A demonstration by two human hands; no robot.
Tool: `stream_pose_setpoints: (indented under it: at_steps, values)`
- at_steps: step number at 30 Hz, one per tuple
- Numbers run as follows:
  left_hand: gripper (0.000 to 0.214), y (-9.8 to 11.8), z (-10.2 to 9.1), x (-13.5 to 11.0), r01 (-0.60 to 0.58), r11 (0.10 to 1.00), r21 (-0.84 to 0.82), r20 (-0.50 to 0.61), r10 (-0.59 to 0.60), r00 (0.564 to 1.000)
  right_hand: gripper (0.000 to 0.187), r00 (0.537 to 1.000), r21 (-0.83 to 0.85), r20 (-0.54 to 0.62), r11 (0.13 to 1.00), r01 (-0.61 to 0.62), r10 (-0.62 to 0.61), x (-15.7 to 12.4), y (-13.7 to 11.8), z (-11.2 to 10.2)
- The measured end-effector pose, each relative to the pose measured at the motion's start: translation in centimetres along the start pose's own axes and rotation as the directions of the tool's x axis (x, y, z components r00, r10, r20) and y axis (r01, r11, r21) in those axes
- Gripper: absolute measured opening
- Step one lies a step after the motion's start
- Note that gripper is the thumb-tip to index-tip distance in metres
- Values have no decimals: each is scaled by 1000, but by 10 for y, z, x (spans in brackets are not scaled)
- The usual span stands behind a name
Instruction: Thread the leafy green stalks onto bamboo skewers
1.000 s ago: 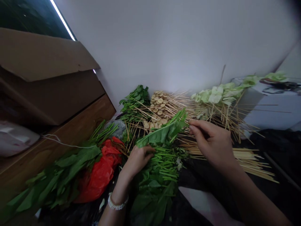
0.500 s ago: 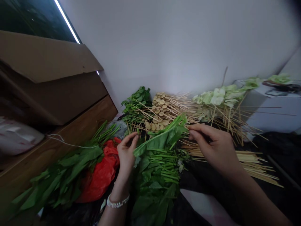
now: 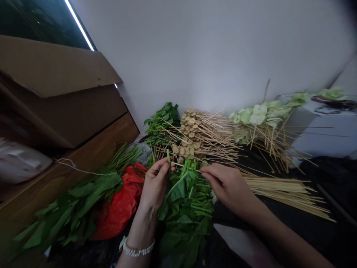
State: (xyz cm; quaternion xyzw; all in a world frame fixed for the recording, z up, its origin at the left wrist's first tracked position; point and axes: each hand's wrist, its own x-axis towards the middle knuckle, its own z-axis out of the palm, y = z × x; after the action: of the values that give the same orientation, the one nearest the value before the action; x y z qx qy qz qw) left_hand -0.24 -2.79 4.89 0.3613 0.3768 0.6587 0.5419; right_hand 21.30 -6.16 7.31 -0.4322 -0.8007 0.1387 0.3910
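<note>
My left hand (image 3: 153, 184) pinches a short green stem (image 3: 168, 155) that sticks up between thumb and fingers. A thin bamboo skewer (image 3: 197, 170) spans the gap between my two hands. Its right end is in the closed fingers of my right hand (image 3: 227, 184). Leafy greens (image 3: 178, 190) hang along the skewer, stems upward; their lower leaves merge with a pile of cut greens (image 3: 189, 230) beneath, so I cannot tell where one ends. The skewer's tip reaches the left fingertips, by the pinched stem.
Behind lie potato-slice skewers (image 3: 192, 122), skewered greens (image 3: 164, 121) and cabbage skewers (image 3: 258, 115). Bare skewers (image 3: 290, 191) lie at right on black plastic. On the left are a red plastic bag (image 3: 119, 208), more long greens (image 3: 75, 206) and a cardboard box (image 3: 67, 115).
My right hand has moved left and slightly down, closer to my left hand. The leaf stretched between them now hangs bunched from the skewer, and a stem shows upright in my left fingers.
</note>
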Motion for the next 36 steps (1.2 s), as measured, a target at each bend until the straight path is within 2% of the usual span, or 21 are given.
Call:
stream_pose_setpoints:
  at_steps: [17,24,30,36]
  values:
    - [30,1,0,-3,-11,999,46,27,10,1000,20,1000,-20,19,1000,-12,13,0,1,2]
    - [30,-1,-6,-2,-31,986,165,46,24,999,23,999,-56,33,998,-16,18,-3,1,5]
    - [37,1,-6,1,59,987,151,74,-71,995,24,999,-47,38,999,-13,15,-3,2,9]
    - [36,2,-7,4,74,986,152,54,-83,995,25,999,-39,43,999,-15,17,-3,3,10]
